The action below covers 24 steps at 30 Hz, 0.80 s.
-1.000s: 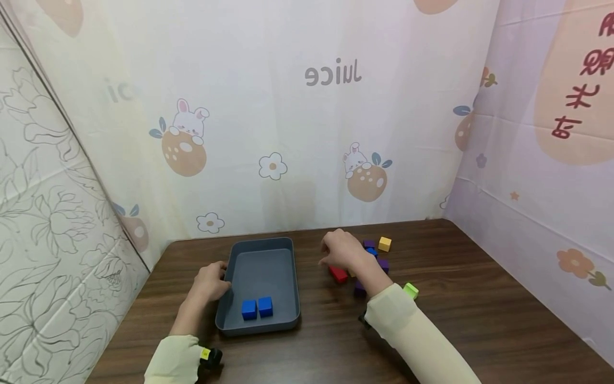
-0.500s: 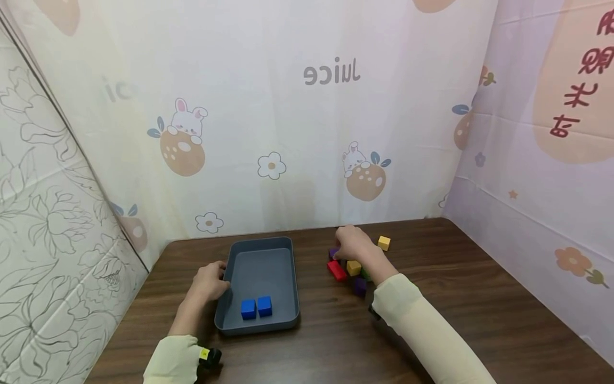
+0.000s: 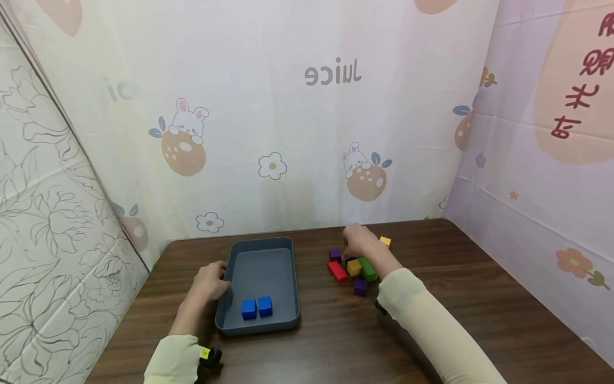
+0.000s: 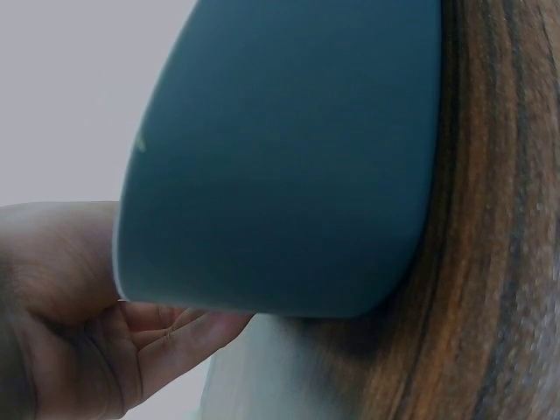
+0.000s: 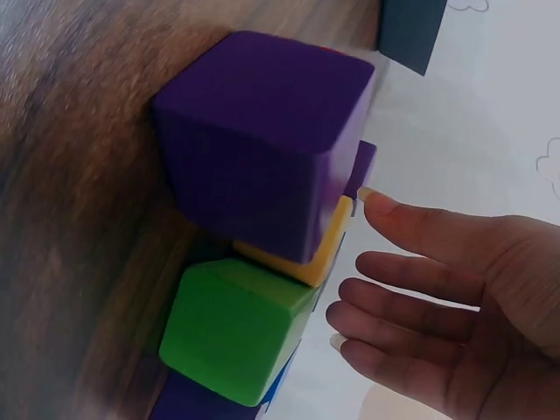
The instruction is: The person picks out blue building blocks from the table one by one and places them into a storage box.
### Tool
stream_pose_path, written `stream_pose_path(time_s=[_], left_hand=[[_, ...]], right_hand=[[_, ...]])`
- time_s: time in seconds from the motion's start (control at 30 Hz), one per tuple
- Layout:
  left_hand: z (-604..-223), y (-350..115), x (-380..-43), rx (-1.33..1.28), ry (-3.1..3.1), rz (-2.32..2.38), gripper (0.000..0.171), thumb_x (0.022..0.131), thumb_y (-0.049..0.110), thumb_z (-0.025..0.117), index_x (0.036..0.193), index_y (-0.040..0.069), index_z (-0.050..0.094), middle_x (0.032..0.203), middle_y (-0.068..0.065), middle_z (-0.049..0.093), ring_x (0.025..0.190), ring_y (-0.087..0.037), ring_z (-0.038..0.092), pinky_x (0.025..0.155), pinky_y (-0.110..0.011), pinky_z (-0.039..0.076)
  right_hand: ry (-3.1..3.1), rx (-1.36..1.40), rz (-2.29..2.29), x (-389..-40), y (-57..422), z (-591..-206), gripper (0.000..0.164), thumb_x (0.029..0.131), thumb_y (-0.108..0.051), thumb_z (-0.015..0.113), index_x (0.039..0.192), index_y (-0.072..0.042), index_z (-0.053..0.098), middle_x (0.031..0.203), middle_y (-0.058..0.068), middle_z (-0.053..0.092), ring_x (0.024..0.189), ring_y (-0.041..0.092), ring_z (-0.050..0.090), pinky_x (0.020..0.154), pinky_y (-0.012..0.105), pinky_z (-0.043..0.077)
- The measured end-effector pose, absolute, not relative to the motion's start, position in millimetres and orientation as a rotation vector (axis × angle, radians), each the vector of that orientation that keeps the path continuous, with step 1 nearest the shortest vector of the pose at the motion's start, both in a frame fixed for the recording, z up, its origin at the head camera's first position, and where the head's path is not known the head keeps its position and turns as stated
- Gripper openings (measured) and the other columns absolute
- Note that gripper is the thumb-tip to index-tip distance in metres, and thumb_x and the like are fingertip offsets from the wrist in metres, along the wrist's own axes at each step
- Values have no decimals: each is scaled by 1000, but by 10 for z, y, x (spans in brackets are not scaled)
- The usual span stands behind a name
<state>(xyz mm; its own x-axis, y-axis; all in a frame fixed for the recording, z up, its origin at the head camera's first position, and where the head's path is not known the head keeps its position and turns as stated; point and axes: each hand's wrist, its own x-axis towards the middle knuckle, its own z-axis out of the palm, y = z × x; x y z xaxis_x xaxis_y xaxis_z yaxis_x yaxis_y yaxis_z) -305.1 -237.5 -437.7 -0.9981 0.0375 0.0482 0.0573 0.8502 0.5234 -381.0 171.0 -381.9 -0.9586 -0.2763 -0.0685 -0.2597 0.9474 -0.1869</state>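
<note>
At the left of the table my left hand (image 3: 209, 281) holds the side wall of a grey tray (image 3: 296, 290); in the left wrist view the tray's wall (image 4: 289, 157) hides part of the fingers. Two blue cubes (image 3: 249, 309) lie inside the tray. My right hand (image 3: 361, 242) hovers over a cluster of blocks, fingers loosely bent, with nothing visible between them in the right wrist view. Around it lie a red block (image 3: 337, 271), a yellow cube (image 3: 354, 268), a green block (image 3: 368, 269) and purple cubes (image 3: 360, 287). Some blue (image 5: 282, 381) shows behind the green block.
Another yellow cube (image 3: 385, 241) sits behind the right wrist, partly covered. The dark wooden table (image 3: 326, 341) ends at a printed curtain (image 3: 307, 186) at the back, with more curtain on both sides.
My right hand has moved right and slightly back over the blocks, uncovering a purple cube, the yellow cube and the green block. The left hand and tray have stayed put.
</note>
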Motion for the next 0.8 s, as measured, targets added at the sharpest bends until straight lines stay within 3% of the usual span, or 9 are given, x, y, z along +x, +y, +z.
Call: stream_pose_path(time_s=[0.27,0.8], left_hand=[[-4377,-2369,-3049,-69,-2986,-854,49,89,3,71,134,-12,61,110,-25,73,99,-37,69,87,-55,57],[-4401,-2374,-3071,-62,-2980,-835,49,87,3,72,133,-12,62,108,-24,73,99,-36,69,87,-55,57]], right_hand=[[2986,-410,-251,-3854,1740,-3840,29,81,-19,94,97,-5,74,93,6,69,81,22,65,70,38,57],[2932,-381,-195,-3972,1804,-3951,31,80,-9,92,105,-3,75,93,6,67,82,22,64,70,37,57]])
